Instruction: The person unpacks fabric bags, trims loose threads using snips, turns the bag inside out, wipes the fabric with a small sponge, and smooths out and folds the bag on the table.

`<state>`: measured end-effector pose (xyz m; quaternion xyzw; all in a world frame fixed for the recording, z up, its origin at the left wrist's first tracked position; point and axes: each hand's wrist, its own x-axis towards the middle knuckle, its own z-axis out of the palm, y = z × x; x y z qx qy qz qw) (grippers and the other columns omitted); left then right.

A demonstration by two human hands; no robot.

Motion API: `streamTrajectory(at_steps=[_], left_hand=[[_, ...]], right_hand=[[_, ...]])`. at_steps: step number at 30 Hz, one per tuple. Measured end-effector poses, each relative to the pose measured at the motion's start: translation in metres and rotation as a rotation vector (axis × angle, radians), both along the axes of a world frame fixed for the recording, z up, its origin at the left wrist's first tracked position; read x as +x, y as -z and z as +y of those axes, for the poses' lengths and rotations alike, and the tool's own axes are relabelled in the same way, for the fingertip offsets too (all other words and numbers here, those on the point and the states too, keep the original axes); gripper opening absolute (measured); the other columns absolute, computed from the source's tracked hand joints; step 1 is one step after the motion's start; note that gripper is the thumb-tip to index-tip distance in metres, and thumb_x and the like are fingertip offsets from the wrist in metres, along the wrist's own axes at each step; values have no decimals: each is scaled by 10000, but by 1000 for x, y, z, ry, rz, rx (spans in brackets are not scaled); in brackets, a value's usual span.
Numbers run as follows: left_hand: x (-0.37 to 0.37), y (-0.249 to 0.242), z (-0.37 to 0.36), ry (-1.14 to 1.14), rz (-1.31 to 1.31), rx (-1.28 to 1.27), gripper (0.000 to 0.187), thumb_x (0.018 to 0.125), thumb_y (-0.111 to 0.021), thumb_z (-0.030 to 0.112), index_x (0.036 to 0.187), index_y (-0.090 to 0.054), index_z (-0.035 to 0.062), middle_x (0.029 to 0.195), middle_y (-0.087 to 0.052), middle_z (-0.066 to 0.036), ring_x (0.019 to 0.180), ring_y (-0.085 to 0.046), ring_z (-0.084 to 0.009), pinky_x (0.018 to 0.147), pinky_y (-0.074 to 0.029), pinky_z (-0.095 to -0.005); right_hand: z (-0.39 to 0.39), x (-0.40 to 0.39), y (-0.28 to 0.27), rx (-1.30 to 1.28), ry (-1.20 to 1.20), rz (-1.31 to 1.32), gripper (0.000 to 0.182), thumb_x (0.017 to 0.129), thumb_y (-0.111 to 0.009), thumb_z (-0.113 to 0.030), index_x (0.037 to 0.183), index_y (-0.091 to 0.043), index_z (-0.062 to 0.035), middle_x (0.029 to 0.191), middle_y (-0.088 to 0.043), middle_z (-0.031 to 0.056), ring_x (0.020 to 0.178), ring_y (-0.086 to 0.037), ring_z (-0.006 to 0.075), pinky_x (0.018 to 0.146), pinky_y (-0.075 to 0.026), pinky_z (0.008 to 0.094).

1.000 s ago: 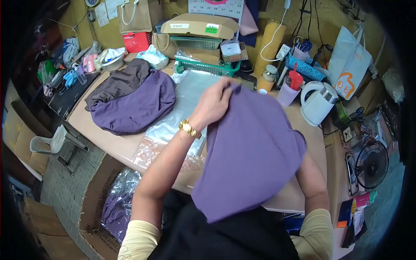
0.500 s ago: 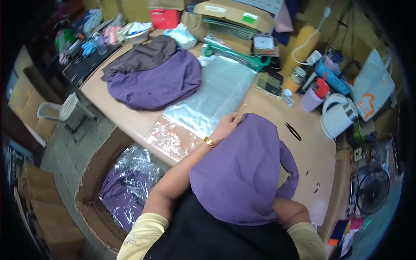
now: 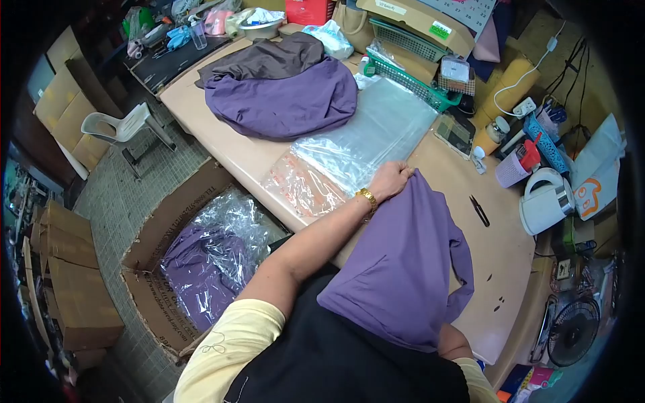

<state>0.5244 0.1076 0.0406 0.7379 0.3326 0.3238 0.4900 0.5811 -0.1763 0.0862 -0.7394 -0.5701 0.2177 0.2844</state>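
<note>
My left hand (image 3: 392, 180), with a gold watch on the wrist, is closed on the top corner of a purple cloth piece (image 3: 396, 262). The cloth hangs down from there in front of my black-covered torso, and a narrow folded part loops out on its right side. My right forearm (image 3: 455, 342) goes in behind the lower right of the cloth, which hides that hand and its fingers. Beyond my left hand, clear plastic bags (image 3: 376, 127) lie flat on the table (image 3: 514, 272). A pair of black thread snips (image 3: 480, 211) rests to the right.
Purple cloth (image 3: 282, 101) and dark brown cloth (image 3: 269, 64) lie bunched at the far left of the table. A cardboard box (image 3: 151, 295) with plastic-wrapped purple cloth stands on the floor at left. At right are a white kettle (image 3: 545, 201) and a black fan (image 3: 573, 334).
My left hand has drawn its corner of the cloth up and away, so the cloth now tapers to that corner. The whole view has shifted. My right hand stays hidden.
</note>
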Motion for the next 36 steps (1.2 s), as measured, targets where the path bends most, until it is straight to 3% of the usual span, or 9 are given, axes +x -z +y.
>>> streamTrajectory(at_steps=[9, 11, 15, 19, 23, 26, 31, 32, 36], left_hand=[[11, 5, -1, -134, -143, 46, 349, 1013, -570, 346, 1009, -662, 9, 920, -705, -180, 877, -697, -267, 777, -522, -427], [-20, -25, -11, -24, -570, -506, 379, 1034, -532, 399, 1111, -623, 39, 1074, -689, -125, 939, -686, -230, 825, -528, -428], [-55, -44, -66, 962, -571, -562, 550, 1060, -444, 516, 1303, -545, 32, 1215, -636, -105, 1121, -617, -170, 986, -458, -342], [-89, -95, -139, 993, -581, -283, 508, 989, -653, 439, 1287, -592, 32, 1239, -637, -89, 1157, -580, -136, 1009, -445, -318], [-151, -102, -130, 729, -422, -577, 218, 937, -740, 199, 971, -649, 4, 888, -682, -84, 821, -651, -154, 754, -526, -328], [-205, -82, -101, 547, -489, -743, 342, 934, -738, 188, 1186, -639, -20, 1004, -718, -88, 906, -698, -171, 839, -555, -330], [-237, -82, -80, -299, 340, 427, 221, 991, -609, 88, 1180, -636, -24, 1054, -697, -137, 969, -663, -202, 834, -528, -319], [-227, -97, -88, -61, 151, 99, 243, 960, -603, 41, 1192, -627, -30, 988, -678, -156, 935, -671, -255, 837, -523, -345], [-151, -81, -97, 260, 241, 533, 228, 858, -537, -39, 1038, -676, -27, 968, -671, -236, 908, -659, -396, 822, -531, -444]], right_hand=[[-21, 18, -38, -13, 59, 119, 382, 1007, -562, -252, 1293, -615, -4, 1245, -661, 174, 1172, -619, 322, 1064, -461, 422], [-24, 26, -54, -11, 83, 160, 383, 1008, -561, -253, 1294, -614, -4, 1245, -661, 176, 1173, -619, 323, 1065, -461, 423], [-15, 36, -96, 81, 123, 219, 386, 1009, -560, -256, 1296, -613, -3, 1244, -661, 178, 1173, -619, 326, 1067, -460, 424], [32, 41, -127, 215, 121, 217, 389, 1009, -559, -259, 1297, -612, -2, 1243, -661, 180, 1174, -618, 329, 1069, -459, 425], [115, 46, -121, 265, 66, 188, 393, 1010, -558, -262, 1299, -611, -1, 1242, -661, 182, 1175, -618, 331, 1071, -457, 427], [174, 40, -95, 250, 34, 157, 395, 1011, -558, -264, 1300, -611, -1, 1242, -662, 183, 1176, -618, 333, 1073, -457, 427], [223, 2, -42, 203, 41, 63, 399, 1011, -557, -267, 1302, -609, 0, 1240, -662, 186, 1177, -617, 337, 1075, -455, 429], [226, -8, -35, 203, 42, 42, 400, 1012, -556, -268, 1303, -609, 0, 1240, -662, 186, 1177, -617, 337, 1076, -455, 429], [211, -26, -14, 174, 23, 1, 403, 1012, -556, -271, 1304, -608, 1, 1239, -662, 188, 1177, -617, 340, 1078, -454, 431]])
